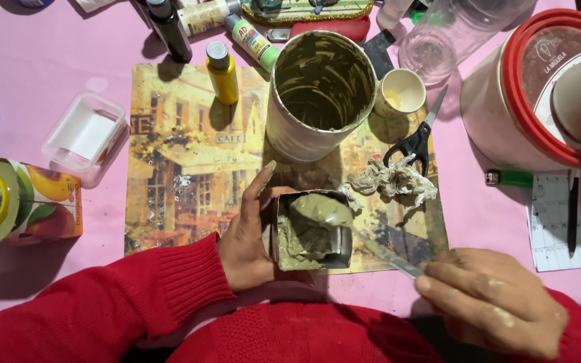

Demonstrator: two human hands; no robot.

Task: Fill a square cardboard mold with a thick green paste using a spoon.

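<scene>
Pink table, left hand steadying small tin of olive paste, right hand gripping knife, big can paste-smeared

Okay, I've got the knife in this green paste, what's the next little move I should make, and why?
Probably draw the palette knife across the small container to spread the lump. The green paste is heaped above the rim under the blade tip, your left hand already steadies the container's side, and your right hand grips the handle, so a short smoothing stroke seems the natural next bit.
</scene>
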